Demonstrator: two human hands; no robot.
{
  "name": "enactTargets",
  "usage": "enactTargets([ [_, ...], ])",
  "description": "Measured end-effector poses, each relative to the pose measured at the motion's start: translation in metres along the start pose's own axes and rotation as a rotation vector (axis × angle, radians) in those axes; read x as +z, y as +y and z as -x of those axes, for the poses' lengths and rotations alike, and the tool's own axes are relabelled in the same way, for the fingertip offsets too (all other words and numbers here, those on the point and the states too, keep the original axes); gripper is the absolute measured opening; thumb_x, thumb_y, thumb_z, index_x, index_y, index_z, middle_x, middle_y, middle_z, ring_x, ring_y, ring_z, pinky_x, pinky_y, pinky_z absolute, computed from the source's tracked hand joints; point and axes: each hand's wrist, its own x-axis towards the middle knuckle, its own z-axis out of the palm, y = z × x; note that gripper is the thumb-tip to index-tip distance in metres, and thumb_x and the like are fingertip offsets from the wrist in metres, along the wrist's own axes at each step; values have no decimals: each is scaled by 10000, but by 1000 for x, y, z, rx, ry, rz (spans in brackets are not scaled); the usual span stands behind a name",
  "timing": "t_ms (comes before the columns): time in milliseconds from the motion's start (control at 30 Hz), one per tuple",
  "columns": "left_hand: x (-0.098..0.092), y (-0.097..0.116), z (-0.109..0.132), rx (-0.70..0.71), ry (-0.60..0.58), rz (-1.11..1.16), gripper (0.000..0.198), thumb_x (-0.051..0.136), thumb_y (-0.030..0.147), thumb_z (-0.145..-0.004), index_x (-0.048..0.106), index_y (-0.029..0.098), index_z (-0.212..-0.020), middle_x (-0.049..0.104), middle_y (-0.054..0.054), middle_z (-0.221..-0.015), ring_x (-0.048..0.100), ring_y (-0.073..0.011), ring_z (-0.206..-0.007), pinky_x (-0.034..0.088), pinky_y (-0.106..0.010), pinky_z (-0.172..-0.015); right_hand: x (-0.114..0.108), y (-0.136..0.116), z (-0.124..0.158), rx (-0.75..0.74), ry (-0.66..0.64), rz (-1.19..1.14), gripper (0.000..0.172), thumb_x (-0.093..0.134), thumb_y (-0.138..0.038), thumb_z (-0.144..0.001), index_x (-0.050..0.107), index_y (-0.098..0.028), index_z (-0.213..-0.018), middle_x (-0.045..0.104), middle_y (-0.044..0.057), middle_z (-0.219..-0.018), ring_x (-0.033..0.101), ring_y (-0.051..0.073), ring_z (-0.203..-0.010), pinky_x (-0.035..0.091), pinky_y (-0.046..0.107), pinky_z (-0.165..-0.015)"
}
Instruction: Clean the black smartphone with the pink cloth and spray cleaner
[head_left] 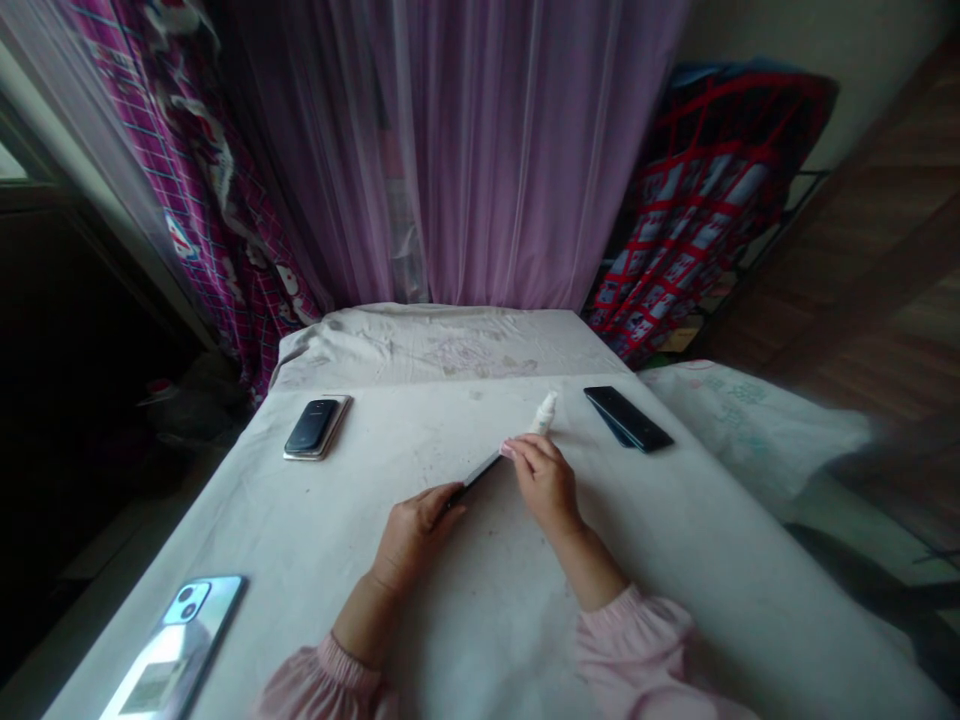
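Observation:
My left hand [418, 530] is closed around the near end of a phone [481, 470], which is tilted so that mostly its thin edge shows. At the phone's far end, my right hand [546, 482] pinches a small pinkish-white piece, perhaps cloth [508, 449], against it. Just behind the right fingers is a small white bottle [545, 410] with a narrow top; its lower part is hidden by the hand. The phone's faces cannot be made out from this angle.
Two stacked phones [313, 426] lie at the left on the white-covered table [360, 600]. Another dark pair [630, 418] overlaps at the right. Near the front left edge rests a shiny light-blue phone [176, 640], back up. A purple curtain [510, 150] hangs behind the table.

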Motion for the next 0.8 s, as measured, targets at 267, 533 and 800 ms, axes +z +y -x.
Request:
enactTargets([
  [267,2,2,3,-63,78,59,290,472,313,-957,645,247,-1181,761,-19,-1052,737,-194,-909,591,-308,-829,11,-46,8,-169,-107,-2,294,441,-115,-938,715,-219,-964,672,75,-949,624,181,-892,515,295,-830],
  [533,1,1,3,-68,59,80,300,468,308,-952,641,241,-1188,759,-12,-1054,736,-193,-903,585,-308,-836,8,-38,2,-203,-135,28,283,442,-125,-946,710,-216,-949,666,71,-951,614,182,-893,504,294,-838],
  [800,0,0,2,-116,30,99,309,459,328,-943,648,246,-1174,762,-8,-1037,732,-200,-894,582,-326,-843,8,-15,-14,-130,-70,114,294,434,-163,-952,724,-205,-935,661,81,-945,605,189,-862,491,299,-819],
])
